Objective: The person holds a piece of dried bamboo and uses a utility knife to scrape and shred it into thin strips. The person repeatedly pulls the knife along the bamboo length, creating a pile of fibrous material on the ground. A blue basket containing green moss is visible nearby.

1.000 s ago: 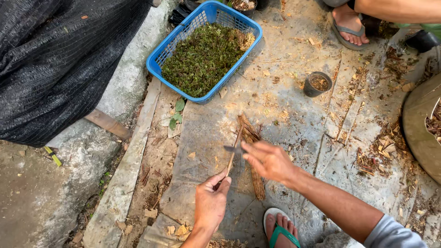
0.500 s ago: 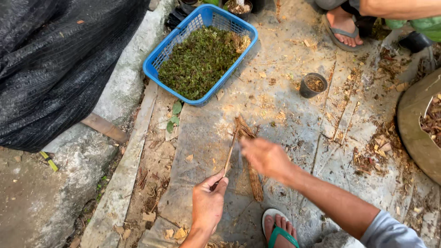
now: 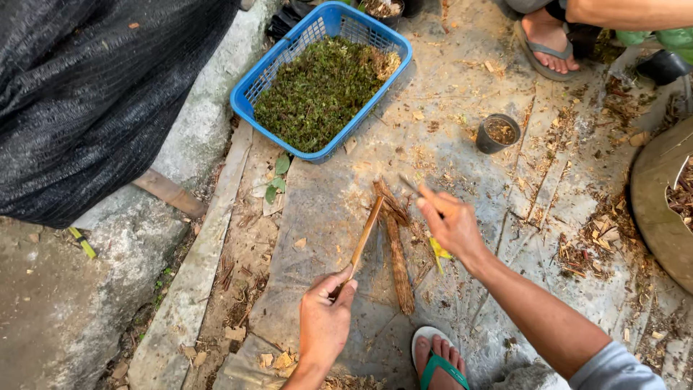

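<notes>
- Blue basket of green moss, upper centre, within reach.
- Your left hand, lower centre, fingers pinched shut on a thin stick, angled up for working.
- Bark strip lies flat just right of it.
- Your right hand, centre, fingers closed on a small blade near the stick tip.

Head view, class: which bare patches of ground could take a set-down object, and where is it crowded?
Free: the grey concrete between the blue plastic basket and the small dark round pot; also the strip left of the left hand. Crowded: around the right hand, with brown bark strips and chip litter further right.
</notes>
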